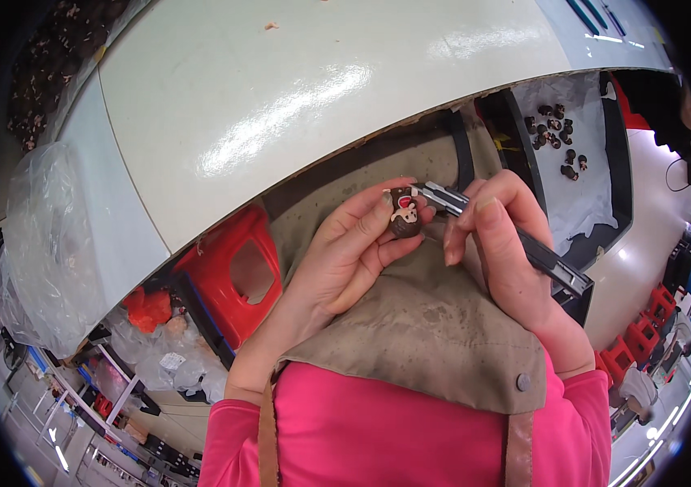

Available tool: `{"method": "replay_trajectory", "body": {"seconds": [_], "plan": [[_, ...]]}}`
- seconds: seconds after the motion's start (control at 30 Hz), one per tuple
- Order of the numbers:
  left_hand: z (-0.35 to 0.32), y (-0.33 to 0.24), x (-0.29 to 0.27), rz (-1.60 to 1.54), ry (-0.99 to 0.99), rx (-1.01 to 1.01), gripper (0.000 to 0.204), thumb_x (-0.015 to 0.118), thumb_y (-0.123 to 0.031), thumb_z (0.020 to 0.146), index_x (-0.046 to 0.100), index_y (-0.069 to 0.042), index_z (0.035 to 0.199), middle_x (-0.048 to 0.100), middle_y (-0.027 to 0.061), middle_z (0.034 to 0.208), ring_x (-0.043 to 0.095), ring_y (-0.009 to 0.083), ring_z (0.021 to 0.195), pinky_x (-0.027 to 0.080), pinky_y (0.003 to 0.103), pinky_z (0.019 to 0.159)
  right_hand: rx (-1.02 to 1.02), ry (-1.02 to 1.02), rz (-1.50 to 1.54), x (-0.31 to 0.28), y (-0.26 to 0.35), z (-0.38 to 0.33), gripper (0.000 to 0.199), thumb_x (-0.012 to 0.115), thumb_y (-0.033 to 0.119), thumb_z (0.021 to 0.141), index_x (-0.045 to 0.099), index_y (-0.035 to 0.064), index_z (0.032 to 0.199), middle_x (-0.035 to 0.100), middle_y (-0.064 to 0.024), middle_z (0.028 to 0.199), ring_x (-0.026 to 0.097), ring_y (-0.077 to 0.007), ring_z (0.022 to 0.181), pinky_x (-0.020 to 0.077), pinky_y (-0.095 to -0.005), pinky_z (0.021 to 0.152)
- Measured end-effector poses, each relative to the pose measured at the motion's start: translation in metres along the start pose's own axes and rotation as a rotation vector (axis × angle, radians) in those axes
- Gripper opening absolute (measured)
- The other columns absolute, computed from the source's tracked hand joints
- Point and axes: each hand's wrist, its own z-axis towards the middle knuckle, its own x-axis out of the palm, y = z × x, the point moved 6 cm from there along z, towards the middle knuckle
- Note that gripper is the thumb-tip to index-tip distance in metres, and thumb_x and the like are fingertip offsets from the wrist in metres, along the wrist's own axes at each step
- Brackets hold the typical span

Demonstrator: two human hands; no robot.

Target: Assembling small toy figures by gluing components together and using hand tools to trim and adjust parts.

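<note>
Head view: left grip (347, 253) pinches a brown, beige, red figurine (404, 225) — right grip (511, 243) clasps a slim tool (552, 264).

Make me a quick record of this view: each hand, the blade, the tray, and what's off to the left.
Left hand: pinches a small brown figurine
Right hand: grips a grey-and-black utility knife
Blade end: close to the figurine's upper part; contact unclear
Dark tray, right: white liner with a cluster of small dark figurines
Left side: red plastic stool; clear plastic bag hanging beside the white table
</note>
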Motion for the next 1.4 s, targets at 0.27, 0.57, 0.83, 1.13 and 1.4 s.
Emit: {"method": "replay_trajectory", "body": {"seconds": [0.27,0.57,0.83,1.13,1.4], "plan": [[0.003,0.004,0.014,0.023,0.002,0.000,0.036,0.044,-0.020,0.095,0.043,-0.001,0.126,0.057,0.0137,0.110,0.057,0.0159,0.103,0.051,0.026,0.085,-0.094,0.093,-0.301,-0.015,0.015,-0.002,0.020,0.058,0.021,0.089,0.054,0.0035,0.080,0.053,-0.0002,0.069,0.046,-0.0054,0.061,0.0369,-0.0211,0.054],[0.007,0.009,0.022,0.043,-0.018,0.004,0.036,0.046,-0.020,0.095,0.044,-0.002,0.126,0.057,0.0131,0.109,0.057,0.0149,0.101,0.050,0.027,0.085,-0.150,0.079,-0.387,-0.022,0.022,-0.001,0.020,0.060,0.019,0.087,0.055,0.0028,0.077,0.053,-0.0013,0.065,0.045,-0.0065,0.058,0.0358,-0.0229,0.051],[-0.003,0.001,0.003,0.149,-0.050,0.059,0.034,0.048,-0.017,0.094,0.046,-0.002,0.124,0.059,0.0086,0.107,0.057,0.0128,0.099,0.048,0.026,0.085,-0.220,0.193,-0.624,0.007,0.026,0.004,0.023,0.052,0.020,0.091,0.047,0.0039,0.074,0.052,-0.0043,0.066,0.048,-0.0111,0.059,0.0389,-0.0235,0.055],[-0.013,-0.009,-0.018,0.123,-0.049,0.008,0.035,0.048,-0.019,0.094,0.047,-0.001,0.124,0.058,0.0073,0.108,0.057,0.0116,0.098,0.049,0.026,0.085,0.087,0.055,-0.166,0.023,-0.014,0.007,0.028,0.042,0.026,0.096,0.043,0.0045,0.079,0.049,-0.0051,0.073,0.049,-0.0117,0.060,0.0411,-0.0230,0.059],[-0.016,-0.009,-0.018,0.035,0.012,-0.032,0.036,0.046,-0.022,0.095,0.045,-0.001,0.125,0.058,0.0079,0.109,0.057,0.0125,0.100,0.049,0.026,0.085,0.198,-0.020,0.147,0.023,-0.032,0.004,0.033,0.042,0.033,0.096,0.042,0.0049,0.079,0.043,-0.0047,0.072,0.049,-0.0128,0.059,0.0410,-0.0250,0.056]]}}
